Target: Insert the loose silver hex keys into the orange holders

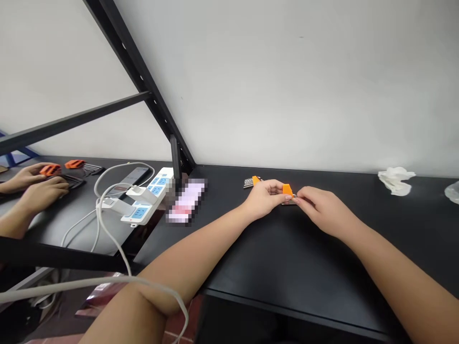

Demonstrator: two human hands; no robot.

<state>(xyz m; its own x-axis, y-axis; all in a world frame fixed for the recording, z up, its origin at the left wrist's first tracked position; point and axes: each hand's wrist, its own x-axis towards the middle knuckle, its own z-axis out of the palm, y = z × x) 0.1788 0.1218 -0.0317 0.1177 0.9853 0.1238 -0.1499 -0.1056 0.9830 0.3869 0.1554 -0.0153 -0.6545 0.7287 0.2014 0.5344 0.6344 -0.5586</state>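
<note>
Between the thumb and fingers of my left hand is a small orange plastic holder, just above the black table. My right hand is closed in a pinch at the holder's right side. A bit of metal shows by its fingertips, too small to name. Under the two hands, part of a flat piece with thin rods is visible, mostly covered by fingers. Just behind my left hand lies a second orange holder beside a row of thin metal rods, which look like hex keys.
A phone with a blurred screen lies left of my hands. Beyond it are a white power strip with cables and a black metal frame. Crumpled white tissue is at right. Another person's hands handle similar orange holders.
</note>
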